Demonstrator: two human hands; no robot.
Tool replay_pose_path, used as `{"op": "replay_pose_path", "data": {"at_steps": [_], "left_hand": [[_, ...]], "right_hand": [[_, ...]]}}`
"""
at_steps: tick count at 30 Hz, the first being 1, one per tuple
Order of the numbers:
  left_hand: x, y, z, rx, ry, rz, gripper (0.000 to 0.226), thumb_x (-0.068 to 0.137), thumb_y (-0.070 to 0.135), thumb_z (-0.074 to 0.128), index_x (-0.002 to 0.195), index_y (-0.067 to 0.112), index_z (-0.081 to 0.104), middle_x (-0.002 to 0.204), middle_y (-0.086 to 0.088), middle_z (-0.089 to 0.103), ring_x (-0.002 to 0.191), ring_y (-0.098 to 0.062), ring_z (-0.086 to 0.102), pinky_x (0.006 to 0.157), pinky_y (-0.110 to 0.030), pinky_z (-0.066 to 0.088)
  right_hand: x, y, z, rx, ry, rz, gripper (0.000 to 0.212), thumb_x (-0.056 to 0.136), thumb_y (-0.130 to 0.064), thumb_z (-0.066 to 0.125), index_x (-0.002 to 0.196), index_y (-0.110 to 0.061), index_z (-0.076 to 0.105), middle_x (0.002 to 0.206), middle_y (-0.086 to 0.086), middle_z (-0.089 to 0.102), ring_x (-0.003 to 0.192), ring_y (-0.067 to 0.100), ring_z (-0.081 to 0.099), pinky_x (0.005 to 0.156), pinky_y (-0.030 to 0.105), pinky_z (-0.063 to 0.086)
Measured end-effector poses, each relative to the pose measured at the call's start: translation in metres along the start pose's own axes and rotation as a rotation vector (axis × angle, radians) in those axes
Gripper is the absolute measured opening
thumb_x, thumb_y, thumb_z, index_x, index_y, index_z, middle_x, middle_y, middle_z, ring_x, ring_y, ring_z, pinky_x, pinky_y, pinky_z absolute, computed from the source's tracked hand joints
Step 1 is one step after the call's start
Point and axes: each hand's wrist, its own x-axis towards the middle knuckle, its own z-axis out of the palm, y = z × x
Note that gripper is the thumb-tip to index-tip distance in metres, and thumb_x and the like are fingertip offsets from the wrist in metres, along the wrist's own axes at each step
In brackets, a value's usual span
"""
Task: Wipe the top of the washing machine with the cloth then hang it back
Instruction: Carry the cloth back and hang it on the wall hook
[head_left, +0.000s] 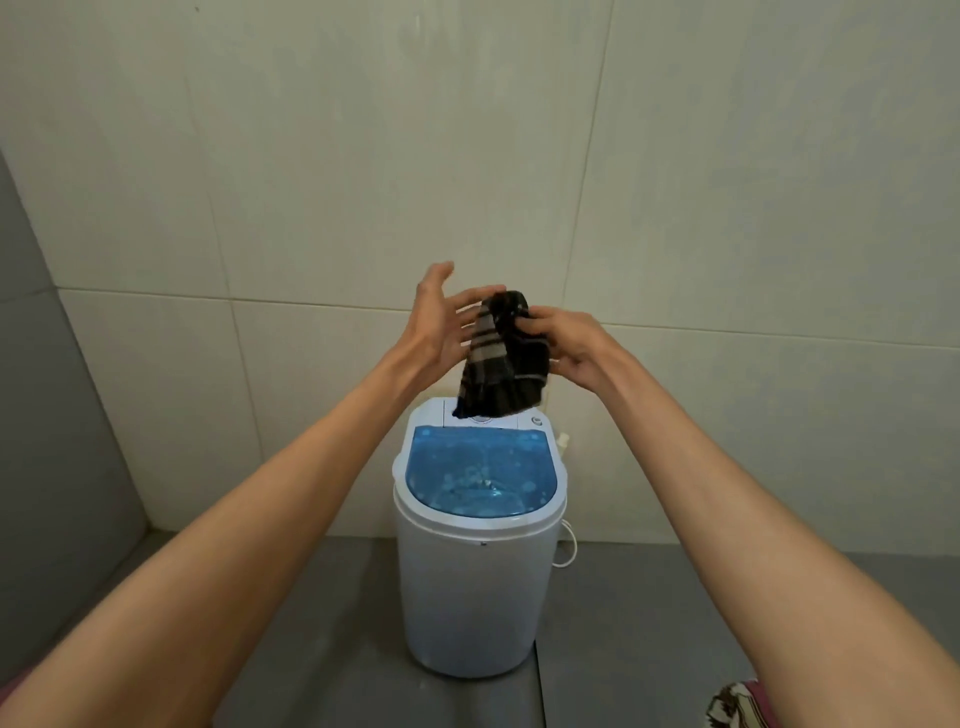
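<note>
Your right hand (571, 345) pinches the cloth (501, 358) at its upper edge, fingers (540, 317) pressed together on the fabric. Your left hand (441, 322) is beside the cloth with fingers spread, their tips just behind it; contact cannot be confirmed. The cloth, dark with pale stripes, hangs in the air above the washer (475, 587), clear of its blue lid (483, 470). The washer stands on the grey floor (322, 623) against the tiled wall (311, 182).

A grey tiled floor (322, 649) carries a small white washing machine (475, 587) with a blue translucent lid, standing centrally against the wall; a white cord (569, 545) loops at its 3 o'clock side.
</note>
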Motion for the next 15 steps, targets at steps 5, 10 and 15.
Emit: {"op": "replay_pose_path", "data": {"at_steps": [5,10,15], "left_hand": [[0.006,0.016,-0.013,0.403,-0.021,-0.01,0.043,0.094,0.022,0.045,0.136,0.021,0.052,0.139,-0.008,0.049,0.11,-0.025,0.058,0.08,-0.033,0.054],[0.005,0.026,-0.009,0.927,-0.152,-0.008,0.033,0.079,0.018,0.057,0.111,0.02,0.063,0.123,0.0,0.056,0.122,-0.019,0.042,0.093,-0.035,0.032],[0.018,0.024,-0.024,1.073,-0.148,0.022,0.021,0.089,0.027,0.061,0.099,0.008,0.061,0.1,-0.008,0.065,0.099,-0.02,0.058,0.079,-0.03,0.042]], "right_hand": [[-0.005,-0.028,-0.009,-0.123,-0.152,-0.123,0.049,0.083,0.002,0.065,0.123,-0.027,0.065,0.115,0.014,0.069,0.104,0.03,0.069,0.09,0.04,0.057],[-0.009,-0.045,-0.02,-0.287,-0.24,-0.143,0.057,0.083,-0.003,0.068,0.133,-0.026,0.053,0.122,0.011,0.066,0.108,0.029,0.067,0.093,0.04,0.054],[-0.009,-0.048,-0.027,-0.774,-0.061,-0.216,0.052,0.082,-0.006,0.069,0.127,-0.024,0.051,0.105,0.007,0.072,0.089,0.021,0.07,0.085,0.035,0.054]]}}
